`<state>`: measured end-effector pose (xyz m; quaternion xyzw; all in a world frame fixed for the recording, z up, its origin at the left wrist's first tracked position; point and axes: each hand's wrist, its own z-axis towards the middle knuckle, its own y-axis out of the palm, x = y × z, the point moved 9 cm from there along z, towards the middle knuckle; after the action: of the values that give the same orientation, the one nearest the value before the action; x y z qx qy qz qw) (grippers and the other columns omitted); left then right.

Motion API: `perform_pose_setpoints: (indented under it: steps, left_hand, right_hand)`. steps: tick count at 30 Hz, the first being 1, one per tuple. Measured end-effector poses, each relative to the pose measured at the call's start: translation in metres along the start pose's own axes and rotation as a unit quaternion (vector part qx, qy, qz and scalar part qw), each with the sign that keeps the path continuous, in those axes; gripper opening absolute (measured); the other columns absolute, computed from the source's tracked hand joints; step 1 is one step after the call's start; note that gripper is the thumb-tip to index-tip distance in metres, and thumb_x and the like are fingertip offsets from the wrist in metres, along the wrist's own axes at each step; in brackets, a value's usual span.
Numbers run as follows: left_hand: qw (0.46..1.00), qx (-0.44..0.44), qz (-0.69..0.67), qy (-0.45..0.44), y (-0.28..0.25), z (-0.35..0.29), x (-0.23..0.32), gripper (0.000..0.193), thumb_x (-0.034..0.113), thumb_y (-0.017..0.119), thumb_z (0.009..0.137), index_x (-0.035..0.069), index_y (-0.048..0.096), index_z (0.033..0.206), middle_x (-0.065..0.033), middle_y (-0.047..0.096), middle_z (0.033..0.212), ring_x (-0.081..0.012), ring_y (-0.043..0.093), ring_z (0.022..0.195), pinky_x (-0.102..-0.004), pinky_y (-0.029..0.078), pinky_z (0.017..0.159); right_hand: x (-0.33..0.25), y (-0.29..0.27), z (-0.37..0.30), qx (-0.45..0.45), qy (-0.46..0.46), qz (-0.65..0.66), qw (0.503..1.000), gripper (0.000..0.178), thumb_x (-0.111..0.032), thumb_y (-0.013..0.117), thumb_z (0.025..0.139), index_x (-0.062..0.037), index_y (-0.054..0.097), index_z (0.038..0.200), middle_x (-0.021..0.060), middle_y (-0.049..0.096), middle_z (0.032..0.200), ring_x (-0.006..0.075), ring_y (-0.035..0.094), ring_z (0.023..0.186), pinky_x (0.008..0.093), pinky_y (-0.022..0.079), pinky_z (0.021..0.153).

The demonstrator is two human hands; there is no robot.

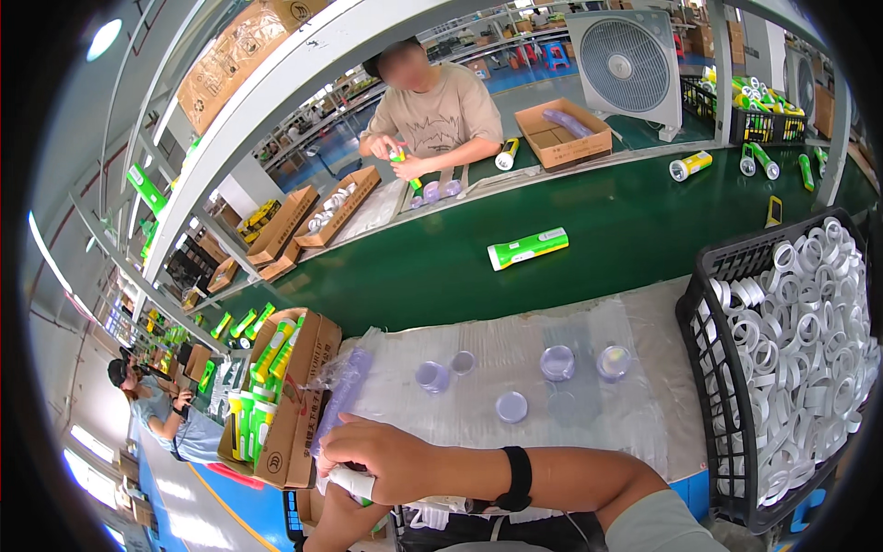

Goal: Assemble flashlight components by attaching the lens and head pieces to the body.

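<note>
My right hand (382, 455) reaches across from the right, its fingers closed round the white end of a flashlight (353, 482) at the lower left. A bit of green body shows beneath the white part. My left hand (336, 517) is closed on the same flashlight from below, with much of it hidden behind the right hand. Just beyond the hands lies a stack of clear purplish discs in a plastic sleeve (348, 382). Several loose clear discs, among them one clear disc (511, 407), lie on the plastic-covered worktop (589, 432).
A carton (299, 442) of green-yellow flashlights stands at left. A black crate (704, 368) full of white rings (809, 340) stands at right. Ahead, the green conveyor belt (414, 285) carries a flashlight (529, 248); a co-worker (441, 120) works beyond it, near a fan (627, 69).
</note>
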<state>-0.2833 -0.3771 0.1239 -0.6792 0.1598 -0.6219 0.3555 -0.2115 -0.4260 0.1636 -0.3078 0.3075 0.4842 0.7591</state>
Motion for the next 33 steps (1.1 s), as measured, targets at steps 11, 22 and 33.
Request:
perform_pose_setpoints:
  steps: [11,22,33]
  left_hand:
    - [0.958,-0.165,-0.223,-0.077,0.044,0.003,-0.019,0.030,0.005,0.069,0.071,0.004,0.057,0.099,-0.0049,0.061,0.077,-0.0139,0.060,0.074,-0.0295,0.049,0.067]
    - [0.922,-0.172,0.067,0.340,0.009,0.007,0.103,0.036,0.006,0.076,0.068,0.003,0.061,0.101,-0.0083,0.065,0.100,-0.0188,0.061,0.095,-0.0315,0.049,0.081]
    - [0.992,0.041,-0.108,0.042,0.008,0.028,-0.039,0.036,0.005,0.074,0.066,0.003,0.056,0.097,-0.0056,0.064,0.091,-0.0113,0.061,0.082,-0.0280,0.049,0.070]
  right_hand:
    - [-0.023,-0.025,-0.007,0.062,-0.101,0.053,0.991,0.015,-0.002,0.062,0.073,-0.0067,0.063,0.087,0.0051,0.064,0.083,0.0226,0.061,0.072,0.0323,0.048,0.063]
    - [-0.099,-0.036,-0.024,0.088,-0.354,-0.049,0.930,0.023,-0.024,0.059,0.084,-0.0046,0.060,0.097,0.0056,0.060,0.076,0.0217,0.062,0.072,0.0375,0.052,0.056]
    - [0.020,-0.012,-0.009,0.017,0.089,-0.351,0.932,0.032,-0.036,0.061,0.077,-0.0064,0.056,0.087,0.0095,0.057,0.061,0.0279,0.059,0.053,0.0381,0.045,0.047]
